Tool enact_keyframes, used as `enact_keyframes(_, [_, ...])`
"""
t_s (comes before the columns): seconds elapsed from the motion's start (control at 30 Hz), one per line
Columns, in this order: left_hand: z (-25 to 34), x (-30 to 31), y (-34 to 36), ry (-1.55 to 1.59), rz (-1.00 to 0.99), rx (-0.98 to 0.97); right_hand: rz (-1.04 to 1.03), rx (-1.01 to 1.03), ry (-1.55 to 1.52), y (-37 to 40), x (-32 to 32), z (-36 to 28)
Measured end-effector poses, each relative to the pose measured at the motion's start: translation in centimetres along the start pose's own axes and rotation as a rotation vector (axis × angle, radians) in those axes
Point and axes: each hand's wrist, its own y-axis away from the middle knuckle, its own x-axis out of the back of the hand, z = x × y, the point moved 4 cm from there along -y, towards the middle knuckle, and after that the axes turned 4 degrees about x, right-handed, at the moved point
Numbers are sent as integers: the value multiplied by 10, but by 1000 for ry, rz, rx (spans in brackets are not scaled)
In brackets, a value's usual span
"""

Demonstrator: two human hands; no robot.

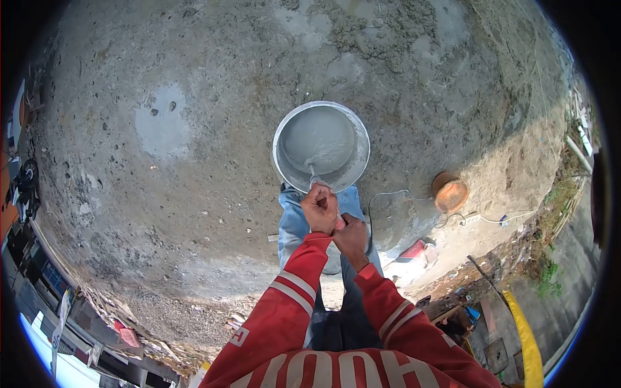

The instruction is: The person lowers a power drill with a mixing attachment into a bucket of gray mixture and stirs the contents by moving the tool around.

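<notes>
Below me stands a round bucket [279, 165] with a pale, grey-smeared rim, holding wet grey slurry [317, 132]. A thin grey-coated rod [313, 171] dips into the slurry near the bucket's close side, where the surface shows ripples. My left hand [319, 208] is closed around the upper part of this rod, just over the rim. Close by and lower, my right hand [351, 238] is closed too, its fingers near my left wrist. What it grips is hidden. Grey residue marks my left fingers.
To the right lie a brownish-orange pot [451, 194], a thin cable [391, 193] and a white power strip [471, 219]. A red-and-white bag [414, 251] sits near my right leg. Wet grey patches [163, 123] and piled mortar [388, 39] mark the rough ground.
</notes>
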Motion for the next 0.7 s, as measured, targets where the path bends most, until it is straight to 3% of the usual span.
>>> enact_keyframes(0.23, [14, -11, -1, 118, -5, -5, 5, -18, 23, -3, 9, -4])
enact_keyframes(0.7, [4, -18, -12, -86, -18, -42, -11, -15, -8, -14, 14, 0])
